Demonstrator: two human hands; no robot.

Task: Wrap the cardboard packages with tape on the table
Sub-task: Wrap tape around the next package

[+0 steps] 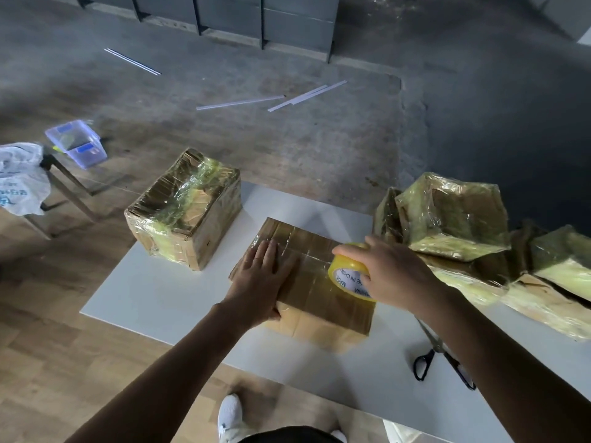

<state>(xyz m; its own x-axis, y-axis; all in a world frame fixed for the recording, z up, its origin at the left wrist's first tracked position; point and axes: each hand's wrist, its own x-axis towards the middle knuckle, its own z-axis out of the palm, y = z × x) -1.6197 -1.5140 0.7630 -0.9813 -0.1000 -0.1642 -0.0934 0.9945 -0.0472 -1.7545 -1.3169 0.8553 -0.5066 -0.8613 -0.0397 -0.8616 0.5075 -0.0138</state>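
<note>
A flat cardboard package with clear tape bands across its top lies in the middle of the white table. My left hand presses flat on the package's left part, fingers straight. My right hand grips a roll of yellowish tape standing on the package's right edge; a strip of tape runs from the roll over the top towards my left hand.
A taped box stands at the table's far left corner. Several taped boxes pile up on the right. Black-handled scissors lie by my right forearm. A plastic tub and a white bag sit on a stand at left.
</note>
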